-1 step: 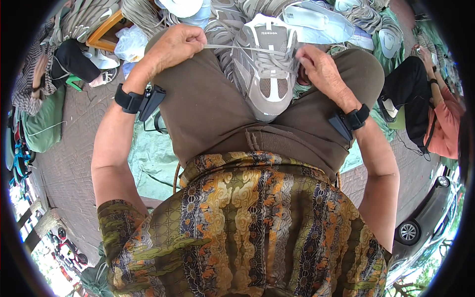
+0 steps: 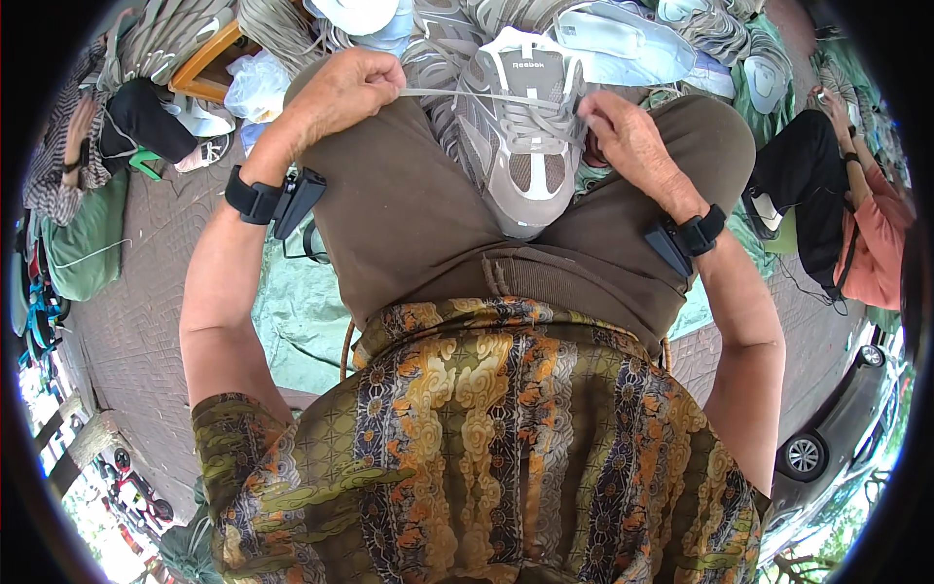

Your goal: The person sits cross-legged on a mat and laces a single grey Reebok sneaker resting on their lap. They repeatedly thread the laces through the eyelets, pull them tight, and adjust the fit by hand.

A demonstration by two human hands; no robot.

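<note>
Grey and white, the shoe (image 2: 528, 146) sits between the thighs (image 2: 409, 195). Fingers of the left hand (image 2: 348, 90) pinch a lace (image 2: 433, 92) stretched leftward; the right hand's (image 2: 628, 131) curl nearby, grip unclear. A steady, level pull should suit.

I wear a short-sleeved olive, gold, navy and orange shirt (image 2: 467, 428), its vertical bands filled with cloud-like scrolls, and dark brown cloth trousers (image 2: 399, 214). A black strap (image 2: 255, 199) with an angular black device (image 2: 300, 202) circles my left wrist; a matching black set (image 2: 699, 234) circles my right.
</note>
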